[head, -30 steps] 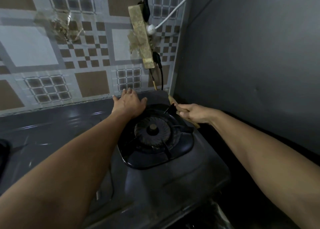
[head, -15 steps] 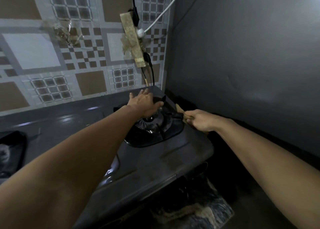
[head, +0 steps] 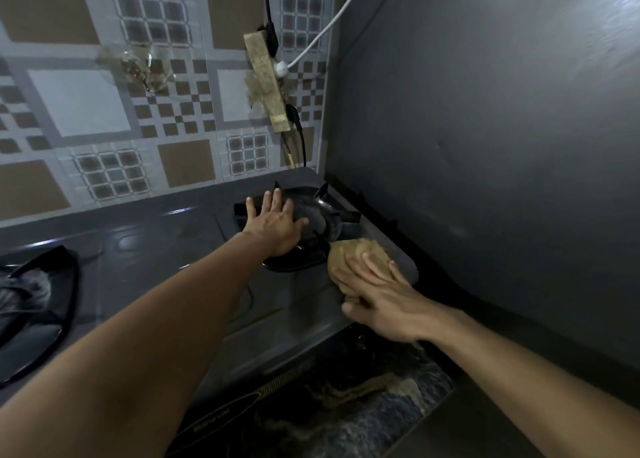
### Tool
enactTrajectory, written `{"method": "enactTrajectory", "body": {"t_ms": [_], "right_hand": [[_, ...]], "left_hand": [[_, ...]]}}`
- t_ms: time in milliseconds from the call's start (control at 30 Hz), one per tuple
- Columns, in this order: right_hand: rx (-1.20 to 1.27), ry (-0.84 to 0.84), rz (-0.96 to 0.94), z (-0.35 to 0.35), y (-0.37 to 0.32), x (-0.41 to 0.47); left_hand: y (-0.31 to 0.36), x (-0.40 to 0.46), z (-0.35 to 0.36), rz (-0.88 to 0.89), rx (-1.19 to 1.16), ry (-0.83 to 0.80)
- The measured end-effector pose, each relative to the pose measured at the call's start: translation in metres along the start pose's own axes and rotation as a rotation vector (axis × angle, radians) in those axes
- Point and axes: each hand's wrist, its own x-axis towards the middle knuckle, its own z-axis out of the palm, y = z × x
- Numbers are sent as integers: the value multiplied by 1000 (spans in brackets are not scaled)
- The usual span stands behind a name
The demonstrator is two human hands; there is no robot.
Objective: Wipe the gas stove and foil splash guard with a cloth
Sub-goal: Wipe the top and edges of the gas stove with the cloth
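The far wall (head: 104,111) is covered in patterned tiles of brown, white and grey squares. A yellowed power strip (head: 266,83) is fixed to it at a slant, with a black cable (head: 268,14) and a white cable (head: 332,25) plugged in. A dark marbled countertop (head: 363,419) is seen at the near edge. The light is dim.

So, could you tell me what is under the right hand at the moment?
A tan cloth lies under the right hand, pressed flat onto the stove top. The steel beneath the cloth is covered.
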Motion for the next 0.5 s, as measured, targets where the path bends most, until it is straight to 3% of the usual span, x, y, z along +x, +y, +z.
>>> {"method": "enactTrajectory", "body": {"t_ms": [267, 400, 500], "right_hand": [[-155, 304, 263, 3, 50, 34], [-148, 527, 249, 27, 36, 21], [-132, 681, 120, 51, -3, 8]], "left_hand": [[-4, 4, 4, -10, -27, 19], [-3, 3, 5, -6, -74, 22], [-2, 3, 6, -3, -62, 16]]}}
